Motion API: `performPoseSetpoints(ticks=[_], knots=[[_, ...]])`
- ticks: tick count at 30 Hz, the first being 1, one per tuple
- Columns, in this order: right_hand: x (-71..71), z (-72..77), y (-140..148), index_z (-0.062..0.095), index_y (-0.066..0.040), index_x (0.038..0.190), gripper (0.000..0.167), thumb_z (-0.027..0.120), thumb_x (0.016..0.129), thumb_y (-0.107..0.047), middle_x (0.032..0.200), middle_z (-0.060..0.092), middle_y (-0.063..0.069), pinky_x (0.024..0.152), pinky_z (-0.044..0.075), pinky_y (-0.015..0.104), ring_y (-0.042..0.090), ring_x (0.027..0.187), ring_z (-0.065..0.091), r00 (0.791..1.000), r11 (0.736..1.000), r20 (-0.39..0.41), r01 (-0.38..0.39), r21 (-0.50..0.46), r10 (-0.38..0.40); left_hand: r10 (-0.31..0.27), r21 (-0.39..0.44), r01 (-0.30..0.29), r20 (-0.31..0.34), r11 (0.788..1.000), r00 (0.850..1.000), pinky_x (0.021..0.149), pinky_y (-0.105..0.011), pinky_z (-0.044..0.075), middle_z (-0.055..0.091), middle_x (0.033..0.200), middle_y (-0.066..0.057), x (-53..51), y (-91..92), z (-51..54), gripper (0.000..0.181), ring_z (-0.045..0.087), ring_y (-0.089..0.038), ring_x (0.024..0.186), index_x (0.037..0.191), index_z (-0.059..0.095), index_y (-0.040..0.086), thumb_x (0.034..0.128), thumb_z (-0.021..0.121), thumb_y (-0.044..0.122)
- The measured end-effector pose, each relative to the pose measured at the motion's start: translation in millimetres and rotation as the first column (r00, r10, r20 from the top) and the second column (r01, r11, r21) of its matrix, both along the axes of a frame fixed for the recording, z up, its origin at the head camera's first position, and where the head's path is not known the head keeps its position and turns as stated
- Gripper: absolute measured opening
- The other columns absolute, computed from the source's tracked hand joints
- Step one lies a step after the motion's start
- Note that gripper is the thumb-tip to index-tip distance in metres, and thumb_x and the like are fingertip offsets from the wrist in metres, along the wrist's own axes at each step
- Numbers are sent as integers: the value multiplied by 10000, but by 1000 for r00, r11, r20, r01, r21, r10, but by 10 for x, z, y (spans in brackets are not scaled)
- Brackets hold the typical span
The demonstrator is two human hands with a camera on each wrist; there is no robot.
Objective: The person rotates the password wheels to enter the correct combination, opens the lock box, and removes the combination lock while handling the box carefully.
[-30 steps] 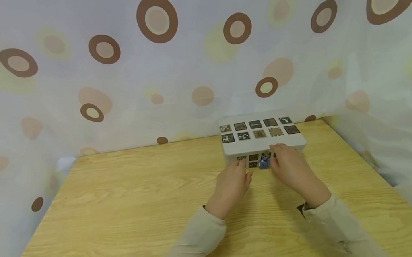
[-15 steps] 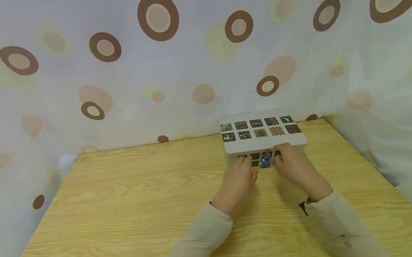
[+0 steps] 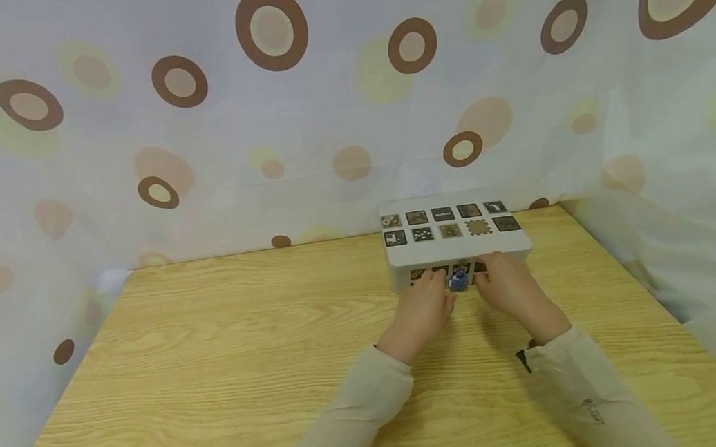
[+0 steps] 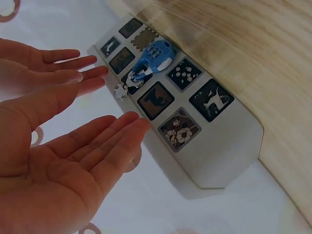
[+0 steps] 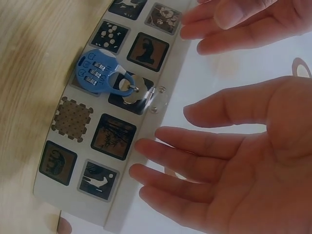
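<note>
A white box (image 3: 435, 251) covered with small square picture stickers stands near the back of the table. From the metal clasp on its front hangs a blue combination padlock (image 5: 91, 73) with three number dials. In the left wrist view the padlock (image 4: 158, 56) lies against the stickered front, its shackle through the clasp ring. My left hand (image 3: 420, 314) is just left of the padlock, fingers extended toward the box front. On the other side, my right hand (image 3: 514, 290) reaches to the box's front upper edge, fingers extended. Neither hand holds the padlock.
The wood-grain table (image 3: 218, 358) stretches left and forward of the box. Behind and at both sides hangs a white curtain (image 3: 308, 137) with brown and yellow circles; the box stands close against it at the back.
My left hand has slid right along the box front, closer to the padlock. My right hand has shifted slightly right. Box and padlock stay in place.
</note>
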State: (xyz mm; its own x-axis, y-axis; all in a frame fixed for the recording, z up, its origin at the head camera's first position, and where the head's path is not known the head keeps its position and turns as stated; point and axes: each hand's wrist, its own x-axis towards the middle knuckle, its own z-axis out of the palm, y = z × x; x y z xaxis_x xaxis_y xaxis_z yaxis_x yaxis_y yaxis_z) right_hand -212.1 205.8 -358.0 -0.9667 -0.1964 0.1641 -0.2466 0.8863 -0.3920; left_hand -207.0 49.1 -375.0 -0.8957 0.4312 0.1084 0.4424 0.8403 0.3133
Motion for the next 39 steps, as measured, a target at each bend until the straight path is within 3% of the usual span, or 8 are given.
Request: performPoseSetpoints(ticks=[5,11,14,19,23,28,34,39], knots=[[-31,-41,12,572,147,1197,353,497,872,28,1140,594,351,636,503,436,313,743,572,1000,1000,13,2,-24,-2,-17,73,11,85,997,996,1020,-322,469,550,1347,-148,-43,21,-24,431,486,-256,1285,1353,509,20,967,598,190],[-63,-97,35,538,165,1223,364,480,895,18,1139,594,347,558,447,331,261,689,549,995,998,104,20,-52,-15,-48,164,18,181,986,982,1041,-304,445,565,1315,-140,-105,32,-90,478,499,-243,1263,1382,470,2,956,611,164],[-73,-106,40,526,189,1213,360,470,909,4,1106,600,345,562,445,331,248,668,531,988,998,155,26,-50,-18,-77,230,20,239,973,968,1055,-300,431,531,1360,-146,-139,37,-120,527,488,-237,1274,1414,428,-5,952,617,166],[-115,-131,48,516,211,1197,360,469,912,-5,1148,565,378,727,527,470,378,859,607,983,1000,182,-4,-12,6,-123,322,15,317,946,940,1088,-315,396,435,1455,-151,-187,45,-151,580,426,-244,1331,1451,366,-12,954,613,159],[-140,-165,41,495,207,1218,373,467,923,-19,1111,586,357,725,527,482,382,866,616,975,1000,224,-12,-2,12,-131,359,-10,367,933,921,1100,-330,383,410,1474,-146,-208,39,-188,583,407,-251,1345,1457,353,-8,961,602,172],[-133,-159,41,472,200,1236,383,481,931,-32,1110,585,351,757,540,507,438,956,610,964,1000,264,-8,-14,11,-137,383,-31,403,923,905,1112,-357,368,401,1481,-146,-229,30,-232,606,398,-267,1351,1466,338,3,961,605,207],[-161,-205,38,475,193,1230,392,480,918,-44,1122,585,343,669,505,419,312,796,591,958,998,288,2,-56,15,-167,418,-26,417,908,893,1135,-366,333,384,1489,-162,-274,27,-275,636,370,-279,1368,1470,319,-10,953,616,213],[-161,-230,34,474,195,1224,397,488,909,-46,1168,558,364,780,524,495,423,975,599,955,997,297,7,-72,15,-199,451,-24,441,892,875,1124,-368,349,400,1477,-163,-285,34,-301,652,375,-274,1364,1468,324,-8,940,633,217]])
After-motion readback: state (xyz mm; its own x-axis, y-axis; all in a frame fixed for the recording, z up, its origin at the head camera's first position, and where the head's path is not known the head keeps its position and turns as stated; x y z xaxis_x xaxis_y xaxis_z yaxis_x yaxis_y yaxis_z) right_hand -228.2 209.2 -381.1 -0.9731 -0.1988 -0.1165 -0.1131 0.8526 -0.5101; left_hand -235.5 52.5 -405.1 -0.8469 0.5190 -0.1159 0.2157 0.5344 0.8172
